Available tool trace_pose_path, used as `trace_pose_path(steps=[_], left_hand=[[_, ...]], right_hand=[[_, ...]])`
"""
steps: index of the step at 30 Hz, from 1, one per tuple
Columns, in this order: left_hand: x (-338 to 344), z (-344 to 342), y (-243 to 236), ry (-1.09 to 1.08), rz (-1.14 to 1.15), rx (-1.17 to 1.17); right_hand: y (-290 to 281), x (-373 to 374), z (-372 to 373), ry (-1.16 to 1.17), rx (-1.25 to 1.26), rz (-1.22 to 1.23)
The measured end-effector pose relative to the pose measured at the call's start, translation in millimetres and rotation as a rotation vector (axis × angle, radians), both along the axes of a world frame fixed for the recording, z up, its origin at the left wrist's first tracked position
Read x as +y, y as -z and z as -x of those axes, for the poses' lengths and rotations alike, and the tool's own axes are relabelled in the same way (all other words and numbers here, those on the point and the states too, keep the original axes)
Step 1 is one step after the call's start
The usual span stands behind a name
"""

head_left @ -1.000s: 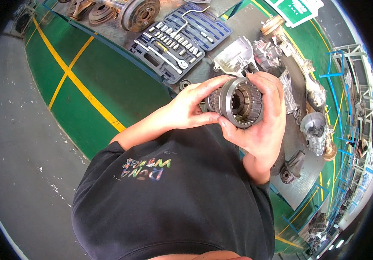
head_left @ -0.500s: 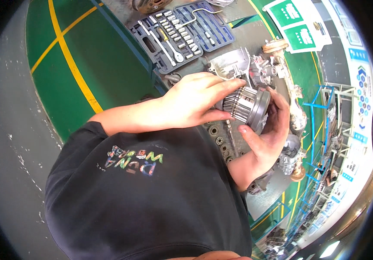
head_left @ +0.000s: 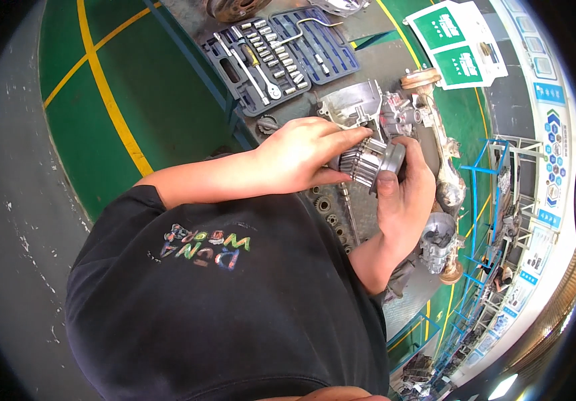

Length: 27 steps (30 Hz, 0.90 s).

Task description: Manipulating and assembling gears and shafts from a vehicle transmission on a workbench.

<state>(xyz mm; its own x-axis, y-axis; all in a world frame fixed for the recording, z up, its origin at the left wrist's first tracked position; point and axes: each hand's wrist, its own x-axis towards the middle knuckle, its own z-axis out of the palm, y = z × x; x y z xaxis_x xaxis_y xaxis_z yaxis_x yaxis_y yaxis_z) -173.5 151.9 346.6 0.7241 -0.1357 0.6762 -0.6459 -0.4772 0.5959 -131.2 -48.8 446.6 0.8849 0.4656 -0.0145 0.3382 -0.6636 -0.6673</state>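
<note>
Between my two hands, above the metal table, is a metal gear assembly (head_left: 365, 162). It has slanted teeth on its left part and a smooth grey ring (head_left: 391, 160) on its right end. My left hand (head_left: 304, 155) is closed on the toothed side, thumb below and fingers above. My right hand (head_left: 408, 194) curls around the ring, its thumb pressed on the near edge and its fingers on the far side. Part of the ring is hidden by those fingers. Just beyond the gear assembly lies an open silver casting (head_left: 353, 103).
An opened socket set case (head_left: 259, 107) with a ratchet (head_left: 273, 88) lies at the far left of the table. Several small gears (head_left: 324, 203) and a long shaft (head_left: 351, 212) lie nearer me. Red-grey housing (head_left: 398, 112) and a round housing (head_left: 437, 242) are on the right.
Both hands and the gear assembly have shifted slightly left. My right thumb has moved up onto the ring's near edge, and the right fingers wrap closer around it.
</note>
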Motion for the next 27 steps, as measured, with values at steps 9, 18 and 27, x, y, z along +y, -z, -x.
trace_pose_path(steps=[9,18,27], left_hand=[[0.6,-6.3,14.7,0.125,0.347,0.174],[8.1,-14.6,14.0,0.142,0.263,0.001],[2.6,-13.7,9.1,0.216,0.314,0.105]], right_hand=[[11.9,4.9,-13.7,-0.312,-0.2,-0.351],[18.3,25.2,-9.7,-0.221,-0.568,-0.223],[19.2,26.7,-10.5,-0.188,-0.776,-0.378]])
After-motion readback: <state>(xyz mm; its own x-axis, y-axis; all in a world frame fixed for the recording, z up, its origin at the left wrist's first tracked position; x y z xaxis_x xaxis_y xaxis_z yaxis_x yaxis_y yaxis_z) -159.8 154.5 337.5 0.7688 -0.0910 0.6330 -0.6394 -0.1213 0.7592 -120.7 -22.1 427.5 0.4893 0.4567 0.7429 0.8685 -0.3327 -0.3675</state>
